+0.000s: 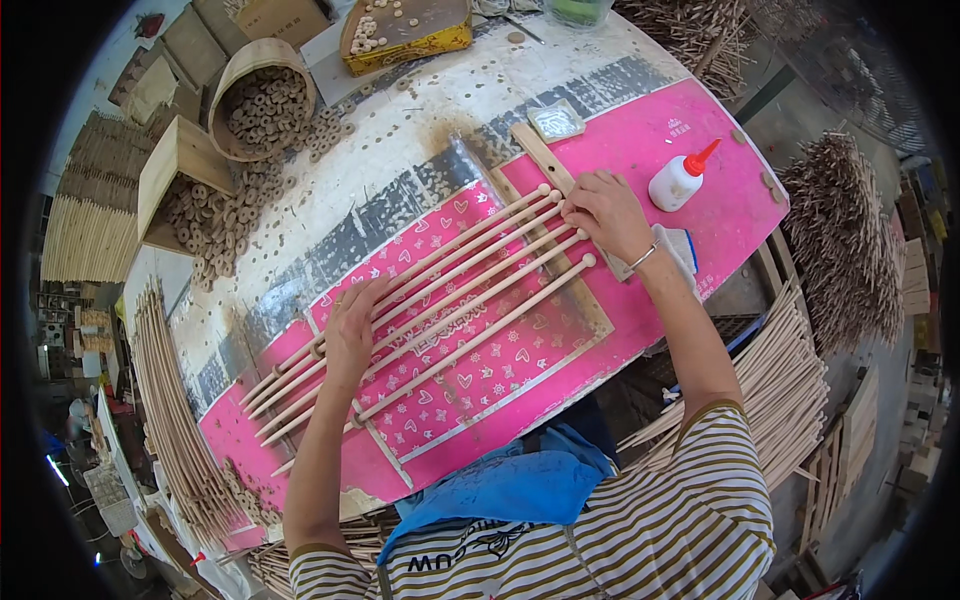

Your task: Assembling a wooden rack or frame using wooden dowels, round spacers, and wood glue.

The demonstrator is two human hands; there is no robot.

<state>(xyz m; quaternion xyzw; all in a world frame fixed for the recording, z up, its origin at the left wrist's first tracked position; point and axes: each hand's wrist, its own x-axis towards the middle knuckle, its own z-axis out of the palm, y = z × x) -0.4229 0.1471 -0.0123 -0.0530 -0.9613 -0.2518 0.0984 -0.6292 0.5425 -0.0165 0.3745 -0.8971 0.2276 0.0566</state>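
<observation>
Several slim wooden sticks with round wooden balls on their far right ends lie side by side, slanting across a pink patterned sheet. My right hand is closed, its fingertips pinching at the ball end of one stick. Its palm hides part of the neighbouring ball ends. Over the left part of the same sticks, my left hand curls with bent fingers round a stick; the exact grip is partly hidden. Small wooden rings sit on the sticks near their lower left ends.
A white glue bottle with a red nozzle stands right of my right hand, near a folded cloth. A wooden bar crosses the sheet. Wooden rings spill from a round tub and a wooden box. Stick bundles flank the table.
</observation>
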